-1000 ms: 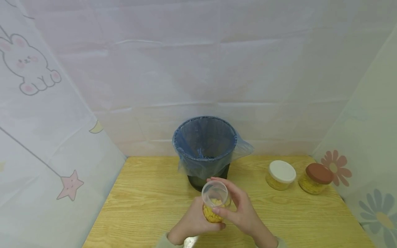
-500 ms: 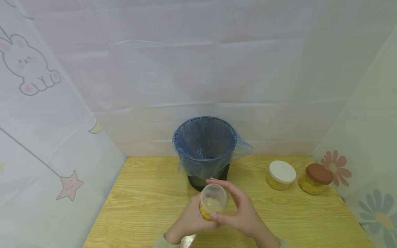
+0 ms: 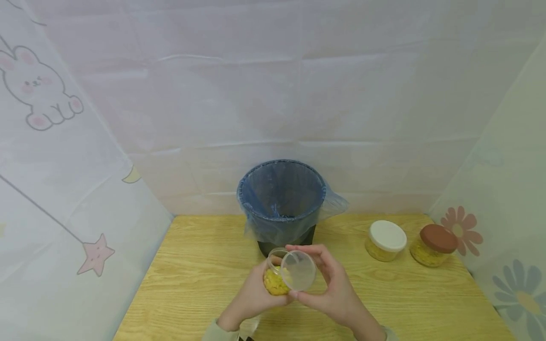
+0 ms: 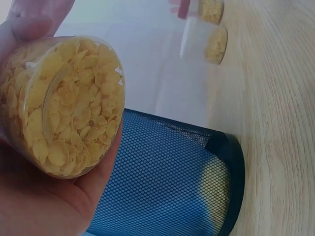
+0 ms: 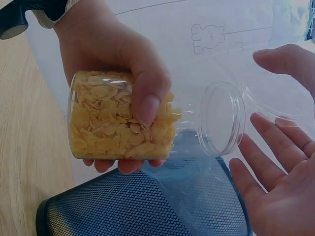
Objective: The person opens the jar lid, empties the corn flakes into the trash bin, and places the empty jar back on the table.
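My left hand (image 3: 255,292) is wrapped round a clear jar (image 5: 189,105) of yellow corn flakes (image 5: 106,118). In the right wrist view the jar lies tilted on its side, its mouth uncovered, with flakes filling the base end. A clear round lid (image 3: 300,271) is pinched by the rim between the thumb and fingers of my right hand (image 3: 334,289). The lid is off the jar and overlaps part of its mouth in the head view. Both hands are just in front of a black mesh bin (image 4: 167,172) lined with a blue bag (image 3: 279,222).
At the back right of the wooden table (image 3: 204,270) stand two lidded jars of yellow flakes, a white-lidded jar (image 3: 386,240) and a brown-lidded jar (image 3: 434,245). Pale printed sheets (image 3: 230,104) close off the back and sides.
The lid has come off the jar's mouth and moved right with my right hand. My left hand has shifted left with the jar.
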A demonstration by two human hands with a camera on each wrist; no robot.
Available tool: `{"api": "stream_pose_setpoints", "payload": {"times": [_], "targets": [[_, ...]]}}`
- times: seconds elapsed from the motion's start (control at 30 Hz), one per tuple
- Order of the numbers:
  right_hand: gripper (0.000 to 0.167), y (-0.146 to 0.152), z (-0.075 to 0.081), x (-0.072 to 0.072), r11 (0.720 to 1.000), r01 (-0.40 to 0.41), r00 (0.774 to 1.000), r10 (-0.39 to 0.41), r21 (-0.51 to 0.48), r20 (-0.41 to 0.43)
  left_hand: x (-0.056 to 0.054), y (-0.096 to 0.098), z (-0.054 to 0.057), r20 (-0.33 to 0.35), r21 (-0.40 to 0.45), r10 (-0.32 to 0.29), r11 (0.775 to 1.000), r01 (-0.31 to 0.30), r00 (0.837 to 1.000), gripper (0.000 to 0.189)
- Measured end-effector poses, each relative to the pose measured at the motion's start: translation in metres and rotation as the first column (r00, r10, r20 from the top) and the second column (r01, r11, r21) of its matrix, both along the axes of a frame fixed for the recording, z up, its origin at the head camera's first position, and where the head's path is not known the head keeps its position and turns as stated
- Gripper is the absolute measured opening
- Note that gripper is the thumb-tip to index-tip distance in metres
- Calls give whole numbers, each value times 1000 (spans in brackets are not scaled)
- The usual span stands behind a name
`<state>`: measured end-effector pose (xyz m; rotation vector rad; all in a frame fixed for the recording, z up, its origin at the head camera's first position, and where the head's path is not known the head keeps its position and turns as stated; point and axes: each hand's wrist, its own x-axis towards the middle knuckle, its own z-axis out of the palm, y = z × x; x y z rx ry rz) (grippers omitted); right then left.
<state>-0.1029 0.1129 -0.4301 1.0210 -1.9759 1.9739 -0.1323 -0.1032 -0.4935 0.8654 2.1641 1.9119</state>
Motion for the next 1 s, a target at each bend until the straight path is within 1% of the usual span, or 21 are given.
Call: {"api": "stream_pose_setpoints", "payload": {"times": [0.13,0.27,0.4,0.7,0.87,1.0], "targets": [[74,1,0,0,1000,21,1000,-21,3,8,-1,-4,0,9,-9,21,1000,-21,1000,49],[75,3,-1,0,997,72,997,-73,22,27,-2,-8,0,38,-17,49,999,-49,998,53],[76,5,-2,0,992,116,993,-117,41,28,-3,-10,0,46,-35,66,997,-64,997,55],[76,6,-6,0,988,150,988,-151,46,27,-3,-14,4,51,-43,106,994,-103,993,54],[76,6,-8,-1,988,148,988,-149,38,34,-4,-18,7,36,-44,115,993,-113,993,54],[75,7,-9,-1,988,147,988,-149,36,41,-6,-21,11,-4,-51,114,992,-114,994,54]]}}
